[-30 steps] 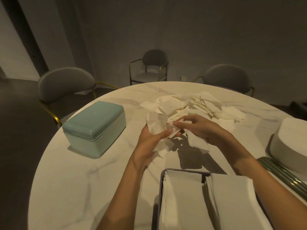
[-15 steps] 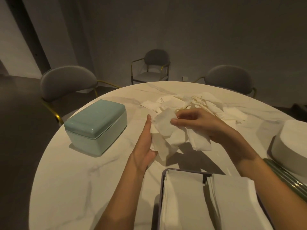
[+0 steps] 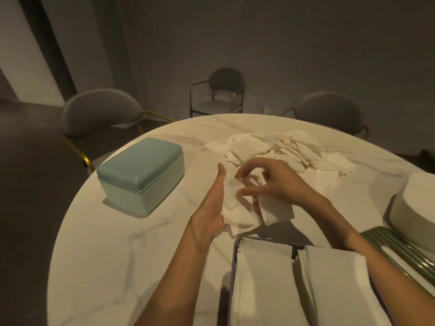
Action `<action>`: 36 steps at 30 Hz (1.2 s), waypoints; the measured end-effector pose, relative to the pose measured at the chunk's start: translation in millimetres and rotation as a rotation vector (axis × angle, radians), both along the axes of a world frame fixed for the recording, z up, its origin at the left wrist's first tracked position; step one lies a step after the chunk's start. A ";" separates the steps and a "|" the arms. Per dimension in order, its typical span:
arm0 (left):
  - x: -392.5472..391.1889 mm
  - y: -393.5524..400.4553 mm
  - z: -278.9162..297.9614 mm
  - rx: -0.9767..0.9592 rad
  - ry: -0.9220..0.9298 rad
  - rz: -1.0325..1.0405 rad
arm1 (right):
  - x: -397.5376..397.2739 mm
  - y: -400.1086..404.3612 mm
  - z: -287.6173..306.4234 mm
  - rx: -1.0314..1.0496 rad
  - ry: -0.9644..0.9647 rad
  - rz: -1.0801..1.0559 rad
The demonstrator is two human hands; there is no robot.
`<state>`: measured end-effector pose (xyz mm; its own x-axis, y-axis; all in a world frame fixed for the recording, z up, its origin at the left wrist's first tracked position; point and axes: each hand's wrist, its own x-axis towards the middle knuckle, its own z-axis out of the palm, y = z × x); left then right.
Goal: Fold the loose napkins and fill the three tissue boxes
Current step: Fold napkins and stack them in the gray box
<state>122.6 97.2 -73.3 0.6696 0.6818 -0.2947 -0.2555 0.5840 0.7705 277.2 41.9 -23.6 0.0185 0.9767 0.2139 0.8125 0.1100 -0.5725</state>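
The crumpled white paper napkin (image 3: 237, 205) lies between both hands above the pale marble worktop (image 3: 122, 243) — flat against the straight, released fingers of the left hand (image 3: 211, 208), pinched from its right by the right hand (image 3: 270, 182), long axis running near-to-far.

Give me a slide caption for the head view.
Left hand flat behind a napkin that right hand pinches, before the loose pile.

Your left hand (image 3: 213, 203) lay flat-fingered under a white napkin (image 3: 237, 208) while your right hand (image 3: 275, 182) pinched its upper edge. The loose napkin pile (image 3: 282, 149) sat behind, a teal tissue box (image 3: 141, 175) to the left on the marble table (image 3: 122, 255).
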 end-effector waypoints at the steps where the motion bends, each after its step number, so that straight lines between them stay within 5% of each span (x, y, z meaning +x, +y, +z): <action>1: 0.0 -1.1 0.6 0.003 0.010 -0.011 | -0.6 -0.3 -0.4 -0.003 -0.011 0.035; 16: -1.0 -1.1 4.0 0.122 0.221 -0.140 | -2.2 0.4 -4.1 -0.089 -0.111 0.060; 27: -7.5 -6.2 0.6 -0.026 -0.051 -0.252 | 19.2 -8.3 17.2 -0.125 0.016 -0.126; 36: -8.4 -10.5 4.4 0.004 -0.034 -0.301 | 22.7 -5.9 13.3 -0.212 0.015 -0.146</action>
